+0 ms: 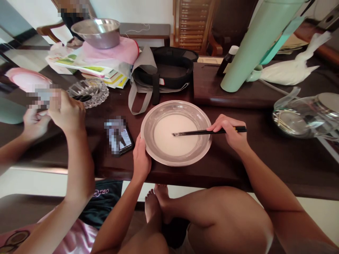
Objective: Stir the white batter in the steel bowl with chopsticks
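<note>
Near the table's front edge, the left hand is steadying a metal bowl of white liquid; the right hand is gripping dark chopsticks over it.

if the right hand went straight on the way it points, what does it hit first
The right hand would likely meet the bowl at its right rim, though the hand's height is unclear.

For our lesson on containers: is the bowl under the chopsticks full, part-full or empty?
Part-full: white liquid covers the bottom of the bowl; bare wall shows around it, below the rim.
</note>
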{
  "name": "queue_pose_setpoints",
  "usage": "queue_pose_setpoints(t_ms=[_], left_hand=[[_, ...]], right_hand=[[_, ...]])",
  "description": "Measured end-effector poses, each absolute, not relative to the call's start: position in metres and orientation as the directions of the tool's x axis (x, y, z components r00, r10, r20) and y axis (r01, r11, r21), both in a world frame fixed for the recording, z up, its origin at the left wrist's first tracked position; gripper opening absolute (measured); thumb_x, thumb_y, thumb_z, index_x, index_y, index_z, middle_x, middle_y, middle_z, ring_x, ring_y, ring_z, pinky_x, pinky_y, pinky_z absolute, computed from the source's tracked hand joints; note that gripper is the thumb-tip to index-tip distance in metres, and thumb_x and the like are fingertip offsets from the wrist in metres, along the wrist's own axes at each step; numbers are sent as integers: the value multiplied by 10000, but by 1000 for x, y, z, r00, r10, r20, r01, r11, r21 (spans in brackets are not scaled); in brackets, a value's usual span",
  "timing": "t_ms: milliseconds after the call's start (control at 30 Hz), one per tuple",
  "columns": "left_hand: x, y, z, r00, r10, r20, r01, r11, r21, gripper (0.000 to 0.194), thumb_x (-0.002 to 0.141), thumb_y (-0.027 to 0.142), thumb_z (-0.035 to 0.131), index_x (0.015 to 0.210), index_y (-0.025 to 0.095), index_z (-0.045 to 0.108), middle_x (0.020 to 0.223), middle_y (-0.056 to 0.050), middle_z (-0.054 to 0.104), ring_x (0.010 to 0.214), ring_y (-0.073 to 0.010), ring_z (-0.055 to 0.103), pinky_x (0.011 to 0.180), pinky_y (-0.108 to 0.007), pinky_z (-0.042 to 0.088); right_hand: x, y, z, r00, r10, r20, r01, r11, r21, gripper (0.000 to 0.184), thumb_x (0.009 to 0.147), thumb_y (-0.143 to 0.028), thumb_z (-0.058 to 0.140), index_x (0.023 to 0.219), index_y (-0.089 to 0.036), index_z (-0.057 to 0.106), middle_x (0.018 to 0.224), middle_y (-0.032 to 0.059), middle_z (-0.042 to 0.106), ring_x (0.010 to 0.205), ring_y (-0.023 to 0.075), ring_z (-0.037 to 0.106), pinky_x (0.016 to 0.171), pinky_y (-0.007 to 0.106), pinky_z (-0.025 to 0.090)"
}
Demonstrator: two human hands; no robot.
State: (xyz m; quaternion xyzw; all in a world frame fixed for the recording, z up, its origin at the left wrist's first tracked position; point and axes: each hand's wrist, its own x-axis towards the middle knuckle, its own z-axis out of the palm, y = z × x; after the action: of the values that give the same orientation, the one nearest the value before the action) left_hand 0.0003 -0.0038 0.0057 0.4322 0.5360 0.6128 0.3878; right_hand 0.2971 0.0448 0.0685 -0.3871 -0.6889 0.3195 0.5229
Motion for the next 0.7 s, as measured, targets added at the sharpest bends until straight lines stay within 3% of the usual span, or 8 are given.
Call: queue_pose_setpoints(t_ms=[167,333,500,600,700], left_hand=[[-2,-3,1,-326,937,128,0,-136,991,543,1037,578,483,1412,207,610,1392,-69,570,1389,-238,465,1233,-336,323],[-1,-4,4,-332,935,124,13,-127,992,528,1038,568,491,1403,206,616,1406,-59,561,1383,-237,470,1227,-326,330],[-1,-4,6,-328,937,121,25,-119,993,545,1040,584,477,1416,210,605,1413,-58,555,1391,-234,461,1223,-315,335],[-2,-4,4,-327,937,126,17,-128,992,535,1040,573,488,1405,204,616,1413,-62,555,1394,-237,457,1230,-319,322],[-2,-4,3,-325,936,133,-10,-144,989,516,1039,555,502,1397,204,624,1410,-64,557,1392,-240,460,1231,-330,322]], right_hand=[[296,45,69,-284,852,439,218,504,-836,308,971,-409,589,753,-293,773,809,19,808,786,228,655,741,414,526],[297,46,68,-161,859,486,182,510,-841,358,988,-392,563,711,-291,766,747,20,784,733,218,652,727,407,516],[296,44,69,-280,847,453,176,509,-843,321,979,-385,581,740,-290,774,775,19,798,774,227,660,730,408,516],[295,44,70,-232,854,466,227,513,-828,301,977,-377,588,759,-288,776,787,14,799,811,226,658,753,401,516],[296,46,68,-178,851,495,163,521,-838,374,995,-381,553,700,-277,759,735,8,780,717,204,659,716,387,512]])
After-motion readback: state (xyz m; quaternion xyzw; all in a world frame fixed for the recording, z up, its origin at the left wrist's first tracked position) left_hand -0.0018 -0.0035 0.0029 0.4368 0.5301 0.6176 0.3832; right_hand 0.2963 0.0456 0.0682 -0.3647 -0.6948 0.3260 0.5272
